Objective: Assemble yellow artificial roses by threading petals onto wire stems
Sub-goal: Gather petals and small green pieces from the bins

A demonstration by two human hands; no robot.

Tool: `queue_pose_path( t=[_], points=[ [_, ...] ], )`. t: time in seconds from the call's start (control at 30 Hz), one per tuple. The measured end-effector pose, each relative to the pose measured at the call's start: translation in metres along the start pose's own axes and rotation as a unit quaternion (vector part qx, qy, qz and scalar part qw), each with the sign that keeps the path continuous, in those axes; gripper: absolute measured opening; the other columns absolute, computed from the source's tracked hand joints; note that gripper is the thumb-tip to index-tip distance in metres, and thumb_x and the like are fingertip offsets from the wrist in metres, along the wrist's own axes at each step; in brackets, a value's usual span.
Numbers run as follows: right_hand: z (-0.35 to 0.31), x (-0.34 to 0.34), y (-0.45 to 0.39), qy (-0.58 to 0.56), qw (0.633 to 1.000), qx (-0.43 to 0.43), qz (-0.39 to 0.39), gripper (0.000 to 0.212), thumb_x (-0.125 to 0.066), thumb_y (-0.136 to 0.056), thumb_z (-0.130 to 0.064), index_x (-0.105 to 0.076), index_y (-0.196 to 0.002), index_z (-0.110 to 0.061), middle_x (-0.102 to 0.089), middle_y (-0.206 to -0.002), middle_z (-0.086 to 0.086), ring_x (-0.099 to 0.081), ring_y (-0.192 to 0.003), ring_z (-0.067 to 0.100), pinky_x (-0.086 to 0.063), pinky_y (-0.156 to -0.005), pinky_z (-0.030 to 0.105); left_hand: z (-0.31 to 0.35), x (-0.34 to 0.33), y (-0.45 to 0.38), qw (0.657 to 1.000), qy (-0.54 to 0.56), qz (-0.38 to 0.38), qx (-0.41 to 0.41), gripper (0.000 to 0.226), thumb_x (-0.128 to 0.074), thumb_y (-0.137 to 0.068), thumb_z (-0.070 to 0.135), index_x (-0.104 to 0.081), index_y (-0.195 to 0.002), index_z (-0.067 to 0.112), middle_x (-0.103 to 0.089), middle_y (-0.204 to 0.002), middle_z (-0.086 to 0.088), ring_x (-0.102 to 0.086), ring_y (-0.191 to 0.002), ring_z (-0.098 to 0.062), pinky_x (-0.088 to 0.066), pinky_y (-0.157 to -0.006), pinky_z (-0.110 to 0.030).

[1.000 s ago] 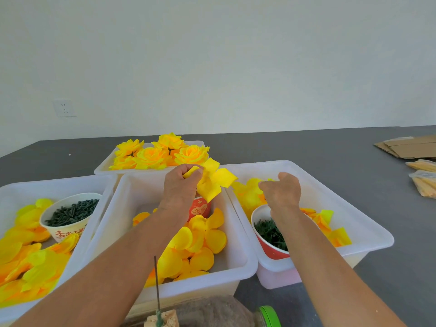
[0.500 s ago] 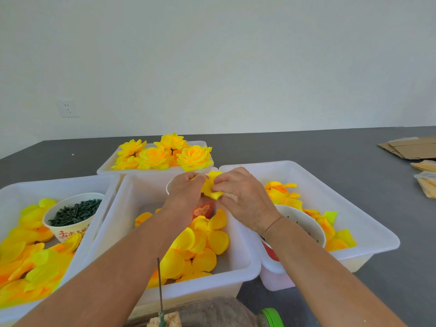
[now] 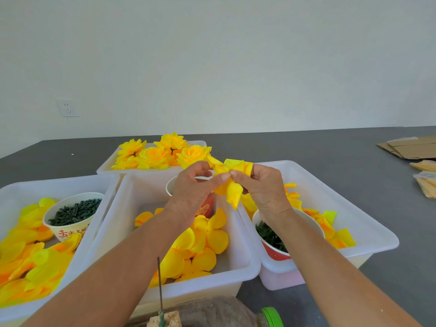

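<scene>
You are now pinching the petal layer (image 3: 232, 185) between both the left hand (image 3: 192, 188) and right hand (image 3: 264, 187), having raised it above the middle bin (image 3: 245, 263), ready for threading.

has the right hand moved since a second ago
Yes. The right hand has come left from over the right bin to pinch the petal piece.

Upright wire (image 3: 160, 282) and red cup (image 3: 207, 206) obstruct the middle bin (image 3: 245, 267); table (image 3: 330, 149) right lies open.
</scene>
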State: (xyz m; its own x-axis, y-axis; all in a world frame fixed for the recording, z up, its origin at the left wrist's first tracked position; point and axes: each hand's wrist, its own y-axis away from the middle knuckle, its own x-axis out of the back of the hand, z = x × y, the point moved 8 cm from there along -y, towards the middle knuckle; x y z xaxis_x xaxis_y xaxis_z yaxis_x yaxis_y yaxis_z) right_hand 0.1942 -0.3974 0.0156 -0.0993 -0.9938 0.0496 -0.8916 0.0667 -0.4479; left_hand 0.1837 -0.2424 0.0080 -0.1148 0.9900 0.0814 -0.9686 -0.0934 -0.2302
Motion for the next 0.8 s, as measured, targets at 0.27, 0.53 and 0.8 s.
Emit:
queue_pose_path(
  t=[0.27,0.53,0.8],
  points=[
    [0.011,-0.01,0.004,-0.183,0.976,-0.103,-0.059,0.015,-0.056,-0.091,-0.011,-0.07,-0.089,-0.009,-0.072,-0.09,0.014,-0.068,-0.085,0.026,-0.056,-0.083,0.039,0.006,0.006,-0.001,0.998,0.046,0.015,-0.047,0.013,-0.064,-0.085,0.012,-0.061,-0.074,0.008,-0.053,-0.059,-0.006,-0.043,-0.051,-0.012,-0.04,-0.046,-0.017],
    [0.014,-0.002,0.004,-0.119,0.987,-0.104,-0.012,0.004,-0.07,-0.08,-0.016,-0.069,-0.078,-0.012,-0.073,-0.075,0.005,-0.069,-0.068,0.019,-0.058,-0.063,0.032,0.0,-0.001,0.002,0.998,0.051,0.001,-0.032,0.013,-0.065,-0.085,0.013,-0.062,-0.084,0.0,-0.056,-0.058,-0.005,-0.046,-0.046,-0.008,-0.042,-0.046,-0.018],
    [-0.004,0.008,0.003,0.003,0.998,0.023,0.052,0.031,-0.075,-0.077,-0.016,-0.055,-0.053,-0.016,-0.056,-0.052,0.0,-0.047,-0.052,0.01,-0.045,-0.053,0.026,0.008,0.008,0.004,0.997,-0.013,0.059,-0.044,0.032,-0.073,-0.076,0.032,-0.06,-0.066,0.004,-0.058,-0.053,-0.007,-0.046,-0.047,-0.015,-0.04,-0.05,-0.028]
  ],
)
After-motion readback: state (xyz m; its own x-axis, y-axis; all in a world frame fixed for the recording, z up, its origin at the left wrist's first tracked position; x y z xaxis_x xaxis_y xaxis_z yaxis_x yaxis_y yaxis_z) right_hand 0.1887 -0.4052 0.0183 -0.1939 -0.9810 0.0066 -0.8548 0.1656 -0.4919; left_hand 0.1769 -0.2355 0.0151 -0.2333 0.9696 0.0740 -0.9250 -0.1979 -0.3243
